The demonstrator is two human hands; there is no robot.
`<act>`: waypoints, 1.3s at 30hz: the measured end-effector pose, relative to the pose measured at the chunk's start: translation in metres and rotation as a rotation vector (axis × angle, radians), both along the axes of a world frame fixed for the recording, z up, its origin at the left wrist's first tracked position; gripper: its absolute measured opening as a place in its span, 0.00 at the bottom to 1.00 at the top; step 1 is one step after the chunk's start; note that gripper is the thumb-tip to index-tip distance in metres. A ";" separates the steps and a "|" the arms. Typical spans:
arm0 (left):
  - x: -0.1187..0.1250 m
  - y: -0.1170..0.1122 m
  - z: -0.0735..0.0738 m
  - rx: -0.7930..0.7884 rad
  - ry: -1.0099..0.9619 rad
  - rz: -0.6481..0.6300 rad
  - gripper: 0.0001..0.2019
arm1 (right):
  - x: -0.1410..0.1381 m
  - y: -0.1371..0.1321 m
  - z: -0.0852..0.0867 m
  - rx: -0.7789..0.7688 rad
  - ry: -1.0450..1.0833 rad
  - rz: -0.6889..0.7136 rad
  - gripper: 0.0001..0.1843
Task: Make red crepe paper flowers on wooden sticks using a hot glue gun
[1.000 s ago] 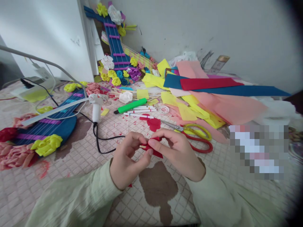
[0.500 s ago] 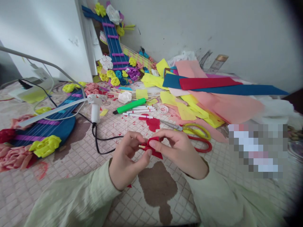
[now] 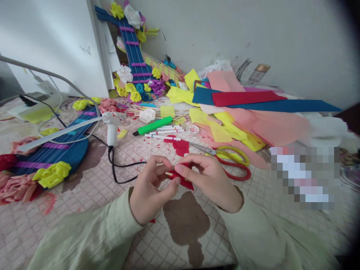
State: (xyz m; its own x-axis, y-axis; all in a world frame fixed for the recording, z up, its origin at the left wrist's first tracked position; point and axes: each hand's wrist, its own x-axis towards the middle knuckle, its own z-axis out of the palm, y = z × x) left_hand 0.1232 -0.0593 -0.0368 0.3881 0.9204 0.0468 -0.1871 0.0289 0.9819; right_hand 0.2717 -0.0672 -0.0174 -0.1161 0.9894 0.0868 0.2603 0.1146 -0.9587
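Between my two hands, near the middle of the head view, is a small piece of red crepe paper (image 3: 186, 183). A thin pale stick (image 3: 169, 174) pokes out of its left side. My left hand (image 3: 152, 193) is closed around that side, thumb and fingertips at the paper and the stick's end. With thumb and bent fingers, my right hand (image 3: 210, 180) pinches the paper from the right and covers much of it. Just beyond my right hand lie scissors (image 3: 234, 156) with yellow and red handles, their blades partly open.
A white glue gun (image 3: 112, 131) with a long glue stick and black cord stands left. Blue paper guitars (image 3: 135, 48) with paper flowers are behind and left. A green marker (image 3: 154, 125), white pens and crepe paper strips (image 3: 250, 98) lie beyond my hands.
My right thumb and fingers have shifted slightly left over the red crepe paper, pressing its top fold lower. My left hand stays nearly in place. The view has moved a little.
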 end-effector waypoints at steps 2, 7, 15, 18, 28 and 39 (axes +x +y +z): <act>0.000 0.001 0.000 -0.041 -0.018 0.004 0.13 | 0.002 0.000 -0.001 0.014 -0.018 -0.007 0.08; -0.001 0.007 0.001 -0.132 -0.093 0.050 0.15 | 0.013 -0.001 -0.002 0.024 -0.154 0.021 0.13; -0.004 0.012 -0.001 -0.162 -0.113 0.144 0.16 | 0.016 0.000 -0.004 0.014 -0.382 0.032 0.15; -0.005 0.013 -0.003 -0.161 -0.104 0.112 0.16 | 0.016 0.002 -0.006 0.032 -0.429 -0.013 0.18; -0.007 0.015 -0.003 -0.225 -0.100 0.124 0.19 | 0.017 0.003 -0.006 0.056 -0.335 -0.027 0.08; -0.006 0.014 -0.003 -0.214 -0.070 0.138 0.20 | 0.015 0.003 -0.007 0.038 -0.320 -0.069 0.08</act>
